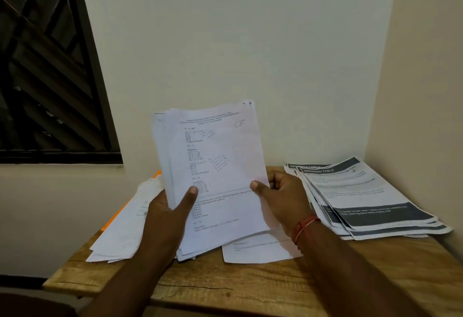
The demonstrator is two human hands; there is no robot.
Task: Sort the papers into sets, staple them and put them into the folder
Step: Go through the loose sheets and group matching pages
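wooden table [250, 289] | left: white sheets [120, 231] (over orange folder [117, 214]) | centre: loose sheet [260, 250] | right: dark-banded printouts [363, 199]

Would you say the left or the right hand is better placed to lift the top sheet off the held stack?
Probably the right hand: its thumb rests on the free right edge of the top sheet, while the left hand grips the whole stack and supports it.

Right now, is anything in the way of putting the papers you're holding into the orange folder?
Yes. Loose white sheets lie on top of the orange folder, left on the table; only its edge shows. The left hand and right hand hold the printed stack.
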